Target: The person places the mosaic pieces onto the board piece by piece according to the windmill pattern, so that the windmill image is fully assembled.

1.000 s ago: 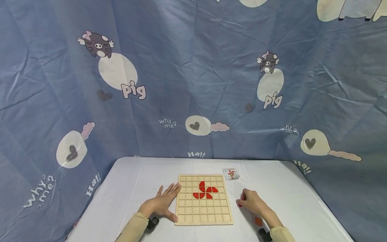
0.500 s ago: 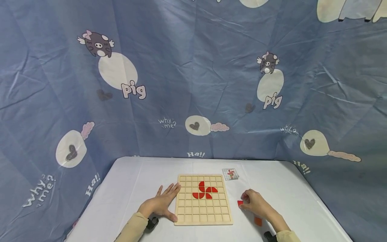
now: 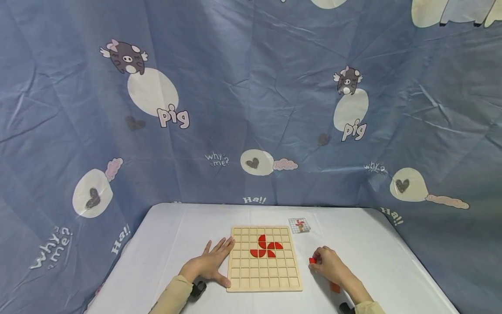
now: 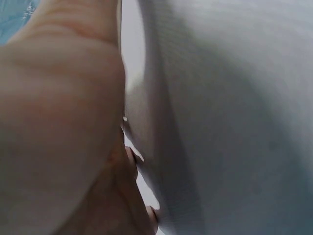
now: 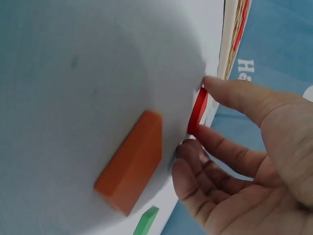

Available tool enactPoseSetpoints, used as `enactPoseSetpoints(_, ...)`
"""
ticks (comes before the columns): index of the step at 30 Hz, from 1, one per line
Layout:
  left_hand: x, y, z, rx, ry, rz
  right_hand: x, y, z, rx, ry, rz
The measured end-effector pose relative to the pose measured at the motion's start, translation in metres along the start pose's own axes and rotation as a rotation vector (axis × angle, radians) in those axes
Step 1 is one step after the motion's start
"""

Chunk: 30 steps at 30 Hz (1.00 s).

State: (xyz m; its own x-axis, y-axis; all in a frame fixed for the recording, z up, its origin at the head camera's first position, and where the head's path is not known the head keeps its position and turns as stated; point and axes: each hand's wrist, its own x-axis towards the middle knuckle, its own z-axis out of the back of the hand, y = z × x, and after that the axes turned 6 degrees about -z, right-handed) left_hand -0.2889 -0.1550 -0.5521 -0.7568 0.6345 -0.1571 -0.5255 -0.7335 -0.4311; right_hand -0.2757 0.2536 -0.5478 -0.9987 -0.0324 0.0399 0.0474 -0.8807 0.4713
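My left hand (image 3: 211,263) is spread, its thumb and fingertips against the left edge of a pale wooden grid board (image 3: 245,285). Several red curved pieces (image 3: 262,253) form a pinwheel in the board's upper middle. To the right of the board, my right hand (image 3: 330,264) pinches a small red piece (image 5: 198,111) with a curved side between thumb and finger, low over the white table. In the head view its fingers cover part of that piece. An orange block (image 5: 134,161) lies close by, partly under the right wrist in the head view.
A stack of clear-looking cards (image 3: 300,225), the top one printed with a red pinwheel on a grid, lies past the board's upper right corner. A green piece (image 5: 145,221) shows low in the right wrist view. A blue printed cloth (image 3: 251,109) hangs behind the table.
My right fingers have turned the red piece in place, so a different part of it shows. The right hand shifted only slightly; the left hand and board stayed put.
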Motion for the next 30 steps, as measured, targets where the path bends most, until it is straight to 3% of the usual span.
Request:
enactPoseSetpoints(21, 0.001, 0.002, -0.002, 0.006, -0.009, -0.011, -0.003, 0.009, -0.006, 0.034, -0.059, 0.031)
enactPoseSetpoints(30, 0.0, 0.001, 0.0, 0.021, -0.015, -0.009, 0.0, 0.036, -0.017, 0.086, -0.085, 0.193)
